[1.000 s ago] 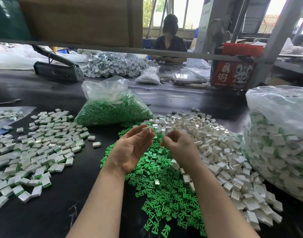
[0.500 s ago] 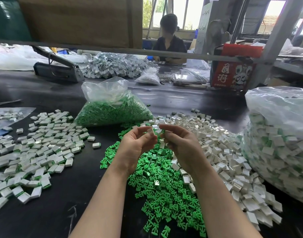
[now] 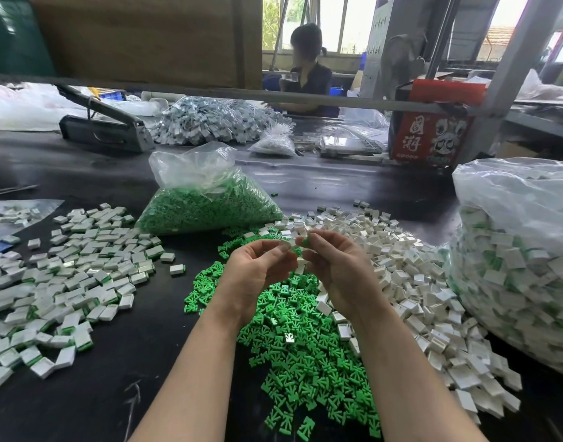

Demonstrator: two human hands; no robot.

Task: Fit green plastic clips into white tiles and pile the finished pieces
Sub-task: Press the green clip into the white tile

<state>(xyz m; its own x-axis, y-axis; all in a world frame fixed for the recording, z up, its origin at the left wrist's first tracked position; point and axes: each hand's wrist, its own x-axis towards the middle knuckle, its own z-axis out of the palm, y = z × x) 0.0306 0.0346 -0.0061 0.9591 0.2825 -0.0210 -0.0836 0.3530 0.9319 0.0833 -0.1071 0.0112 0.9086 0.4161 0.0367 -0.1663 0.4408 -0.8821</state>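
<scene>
You have bare black tabletop point(image 3: 165, 314) between finished pile point(image 3: 66, 282) and green clips point(image 3: 299, 346); the bulging bag point(image 3: 516, 266) apparently blocks rightward reach.

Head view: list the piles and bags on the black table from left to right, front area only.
Pile of finished tiles → bag of green clips → loose green clips → loose white tiles → big bag of finished pieces. The left hand and right hand meet above the clips.

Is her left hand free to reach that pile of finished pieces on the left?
Probably not yet: the left hand pinches a white tile. Otherwise, bare table lies between it and the finished pile.
</scene>
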